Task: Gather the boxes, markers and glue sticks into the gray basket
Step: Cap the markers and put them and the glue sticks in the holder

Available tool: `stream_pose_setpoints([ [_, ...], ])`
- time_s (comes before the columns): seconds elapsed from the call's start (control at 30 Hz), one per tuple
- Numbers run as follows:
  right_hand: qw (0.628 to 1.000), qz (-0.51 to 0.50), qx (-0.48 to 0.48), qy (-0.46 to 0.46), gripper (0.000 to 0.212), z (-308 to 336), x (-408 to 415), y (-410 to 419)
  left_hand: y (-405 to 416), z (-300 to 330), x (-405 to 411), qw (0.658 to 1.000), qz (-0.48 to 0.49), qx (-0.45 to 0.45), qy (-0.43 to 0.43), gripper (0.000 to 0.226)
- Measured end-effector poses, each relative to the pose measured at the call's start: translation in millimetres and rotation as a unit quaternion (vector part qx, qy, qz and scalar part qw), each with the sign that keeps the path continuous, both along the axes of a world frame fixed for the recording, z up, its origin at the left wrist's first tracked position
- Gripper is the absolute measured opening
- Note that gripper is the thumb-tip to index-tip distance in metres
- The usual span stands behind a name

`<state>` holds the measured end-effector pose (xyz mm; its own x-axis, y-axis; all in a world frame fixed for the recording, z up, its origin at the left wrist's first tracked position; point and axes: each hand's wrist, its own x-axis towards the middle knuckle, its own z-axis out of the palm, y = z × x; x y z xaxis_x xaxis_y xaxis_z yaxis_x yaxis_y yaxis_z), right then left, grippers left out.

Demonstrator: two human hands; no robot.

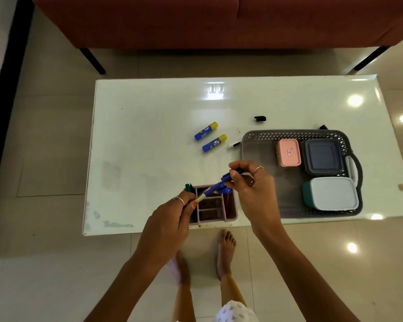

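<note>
White table (149,135) — both hands' fingers pinch blue markers (215,187); labels unreadable.

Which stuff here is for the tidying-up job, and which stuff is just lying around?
For the job:
gray basket
pink box, dark blue box, teal box with white lid
two glue sticks
blue markers, held by both hands
marker beside the basket

Just lying about:
black cap
pink organizer tray
red sofa
</note>
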<state>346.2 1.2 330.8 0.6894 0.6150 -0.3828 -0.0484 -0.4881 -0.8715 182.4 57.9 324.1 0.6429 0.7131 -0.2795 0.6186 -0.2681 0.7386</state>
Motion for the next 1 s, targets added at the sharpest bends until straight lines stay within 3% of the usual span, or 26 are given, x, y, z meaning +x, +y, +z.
stream_pose_setpoints([
  [0.23, 0.999, -0.006, 0.022, 0.042, 0.017, 57.9, 1.4, -6.4, 5.2, 64.3, -7.1, 0.999, 0.001, 0.037, -0.016, 0.022],
  [0.5, 0.989, -0.022, 0.138, 0.055, 0.019, 152.5, -2.9, -15.7, -8.2, 151.7, -13.7, 0.995, -0.004, 0.081, -0.051, 0.021],
  [0.73, 0.985, 0.033, 0.16, 0.062, 0.019, 219.8, -8.5, -27.8, -31.3, 207.0, -35.2, 0.991, 0.021, 0.117, -0.062, 0.019],
  [1.0, 0.98, 0.086, 0.163, 0.071, 0.016, 246.9, -22.6, -30.4, -31.8, 235.2, -56.7, 0.984, 0.065, 0.142, -0.081, 0.031],
])
